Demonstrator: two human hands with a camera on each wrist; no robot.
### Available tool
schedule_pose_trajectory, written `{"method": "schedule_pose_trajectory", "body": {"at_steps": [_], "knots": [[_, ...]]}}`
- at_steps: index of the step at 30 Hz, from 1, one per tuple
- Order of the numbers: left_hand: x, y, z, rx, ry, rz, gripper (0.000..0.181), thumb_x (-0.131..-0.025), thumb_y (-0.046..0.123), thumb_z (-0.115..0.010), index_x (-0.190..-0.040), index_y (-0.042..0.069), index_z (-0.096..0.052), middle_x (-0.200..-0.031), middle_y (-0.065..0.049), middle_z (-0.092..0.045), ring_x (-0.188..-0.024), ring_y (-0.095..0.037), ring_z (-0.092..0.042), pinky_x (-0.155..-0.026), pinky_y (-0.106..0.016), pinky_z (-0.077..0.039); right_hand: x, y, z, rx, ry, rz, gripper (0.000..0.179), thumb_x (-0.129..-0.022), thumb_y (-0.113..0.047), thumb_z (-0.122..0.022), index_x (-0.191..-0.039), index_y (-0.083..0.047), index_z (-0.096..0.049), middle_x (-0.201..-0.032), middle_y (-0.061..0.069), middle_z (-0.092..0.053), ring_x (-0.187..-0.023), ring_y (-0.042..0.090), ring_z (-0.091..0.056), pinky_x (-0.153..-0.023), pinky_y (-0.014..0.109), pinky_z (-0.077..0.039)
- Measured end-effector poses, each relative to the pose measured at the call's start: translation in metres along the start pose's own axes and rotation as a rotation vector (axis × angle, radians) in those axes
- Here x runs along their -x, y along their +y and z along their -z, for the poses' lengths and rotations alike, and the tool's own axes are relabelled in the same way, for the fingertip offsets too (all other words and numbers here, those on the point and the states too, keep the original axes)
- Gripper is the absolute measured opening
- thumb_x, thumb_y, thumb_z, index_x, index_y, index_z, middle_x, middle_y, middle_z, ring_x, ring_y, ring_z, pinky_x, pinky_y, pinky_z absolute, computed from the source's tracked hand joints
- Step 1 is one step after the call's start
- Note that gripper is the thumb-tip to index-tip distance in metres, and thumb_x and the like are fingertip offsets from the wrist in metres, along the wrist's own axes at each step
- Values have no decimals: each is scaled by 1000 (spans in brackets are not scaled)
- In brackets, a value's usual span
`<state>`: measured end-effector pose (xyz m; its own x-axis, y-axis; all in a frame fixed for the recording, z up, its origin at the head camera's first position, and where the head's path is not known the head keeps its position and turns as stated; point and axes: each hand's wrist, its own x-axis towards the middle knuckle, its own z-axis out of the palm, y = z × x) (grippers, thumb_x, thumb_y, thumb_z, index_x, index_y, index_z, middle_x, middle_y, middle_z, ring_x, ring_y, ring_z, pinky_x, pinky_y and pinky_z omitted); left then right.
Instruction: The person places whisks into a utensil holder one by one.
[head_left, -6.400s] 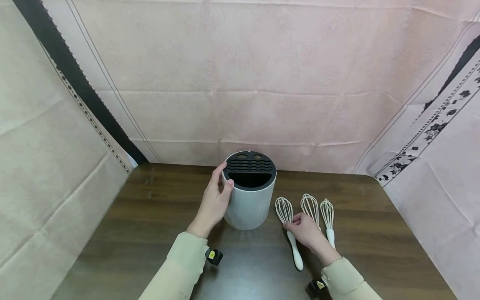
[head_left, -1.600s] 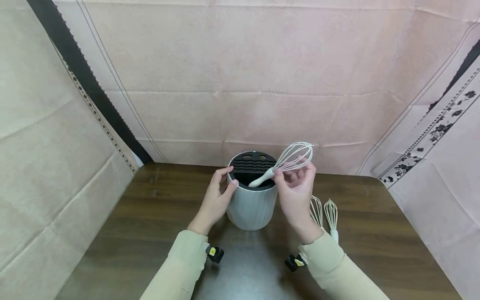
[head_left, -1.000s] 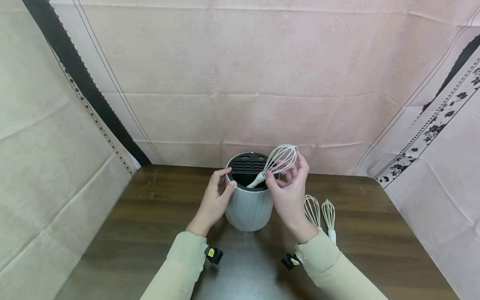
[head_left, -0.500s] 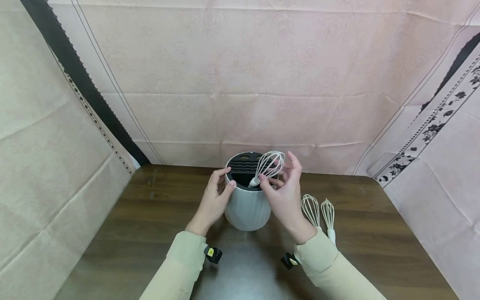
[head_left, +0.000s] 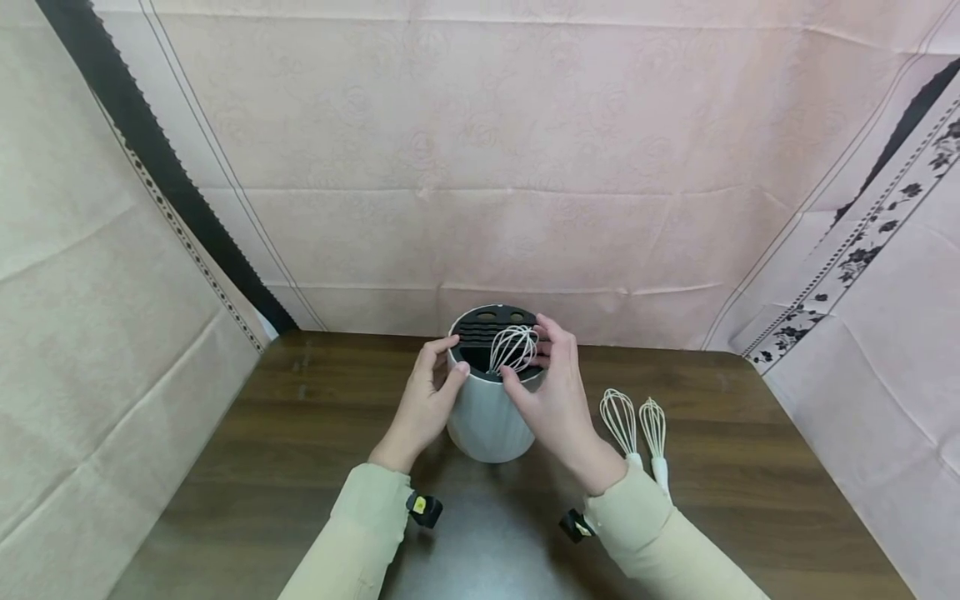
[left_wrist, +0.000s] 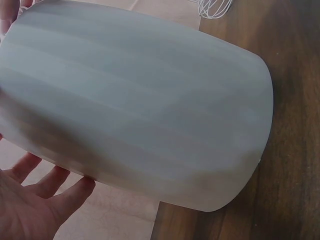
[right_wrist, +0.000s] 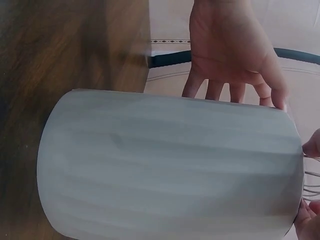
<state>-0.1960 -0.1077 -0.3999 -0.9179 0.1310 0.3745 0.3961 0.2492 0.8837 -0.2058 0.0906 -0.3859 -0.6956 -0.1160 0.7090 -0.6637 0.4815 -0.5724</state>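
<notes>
A pale grey ribbed utensil holder (head_left: 491, 425) with a black slotted lid (head_left: 491, 335) stands upright on the table. My left hand (head_left: 427, 400) holds its left side, thumb and forefinger at the rim; the right wrist view shows that hand's fingers (right_wrist: 215, 90) along the wall. A whisk (head_left: 513, 346) points handle-down into the lid's large opening, its handle hidden inside and its white wire head above the rim. Around that wire head are the thumb and fingers of my right hand (head_left: 558, 400). The ribbed wall (left_wrist: 140, 100) fills most of the left wrist view.
Two more whisks (head_left: 619, 421) lie side by side on the brown wooden table (head_left: 300, 467), right of the holder, partly behind my right forearm. A pinkish cloth (head_left: 480, 167) hangs along the table's back edge, with pale cloths at both sides.
My right hand took the leftmost whisk from the table and brought it to the holder. Since then the whisk has tilted more upright and sunk handle-first into the opening. My left hand stays on the holder.
</notes>
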Motion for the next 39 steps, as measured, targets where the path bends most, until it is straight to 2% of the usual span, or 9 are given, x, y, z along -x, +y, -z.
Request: {"method": "schedule_pose_trajectory", "body": {"at_steps": [8, 15, 22, 29, 33, 37, 39], "knots": [[0, -1, 1, -6, -2, 6, 45, -101, 22, -51, -142, 9, -38, -146, -14, -35, -133, -33, -39, -107, -48, -35, 0, -6, 8, -23, -29, -10, 80, -79, -11, -79, -143, -5, -31, -131, 14, -40, -111, 20, -53, -93, 29, -49], [1, 0, 2, -15, -9, 33, 46, -102, 24, -50, -143, 11, -37, -147, -12, -34, -133, -32, -38, -107, -47, -35, 9, 0, 29, 7, -54, -50, 80, -78, -23, -82, -141, -9, -37, -131, 11, -44, -117, 21, -50, -98, 35, -45], [-1, -1, 1, -4, -7, 22, 46, -102, 24, -51, -143, 11, -37, -147, -12, -34, -133, -33, -38, -107, -50, -35, 29, 26, 58, 94, -49, -111, 84, -73, -25, -86, -141, -10, -39, -128, 10, -48, -111, 23, -55, -94, 42, -47], [0, -1, 0, 5, -2, 22, 45, -101, 22, -50, -143, 11, -37, -147, -13, -33, -133, -33, -39, -107, -51, -34, 53, 59, 81, 147, -92, -224, 85, -73, -29, -86, -142, -11, -39, -132, 5, -49, -117, 23, -54, -91, 38, -49], [0, -1, 0, 12, -4, 23, 45, -101, 22, -50, -143, 10, -37, -147, -13, -33, -133, -32, -39, -107, -52, -34, 67, 75, 92, 188, -108, -271, 85, -74, -31, -85, -142, -10, -38, -131, 6, -49, -113, 23, -55, -87, 36, -51], [-5, -24, -3, 3, 14, 12, 45, -101, 36, -50, -143, 24, -39, -146, -3, -35, -132, -26, -40, -106, -48, -36, 79, 92, 97, 237, -120, -304, 86, -75, -35, -84, -142, -8, -37, -129, 9, -50, -109, 25, -56, -83, 36, -52], [-7, -37, -4, -6, 23, 6, 45, -99, 42, -50, -141, 30, -39, -145, 2, -35, -132, -24, -40, -106, -44, -37, 83, 100, 98, 271, -128, -334, 87, -75, -39, -83, -142, -9, -37, -127, 9, -51, -107, 26, -56, -81, 41, -52]]}}
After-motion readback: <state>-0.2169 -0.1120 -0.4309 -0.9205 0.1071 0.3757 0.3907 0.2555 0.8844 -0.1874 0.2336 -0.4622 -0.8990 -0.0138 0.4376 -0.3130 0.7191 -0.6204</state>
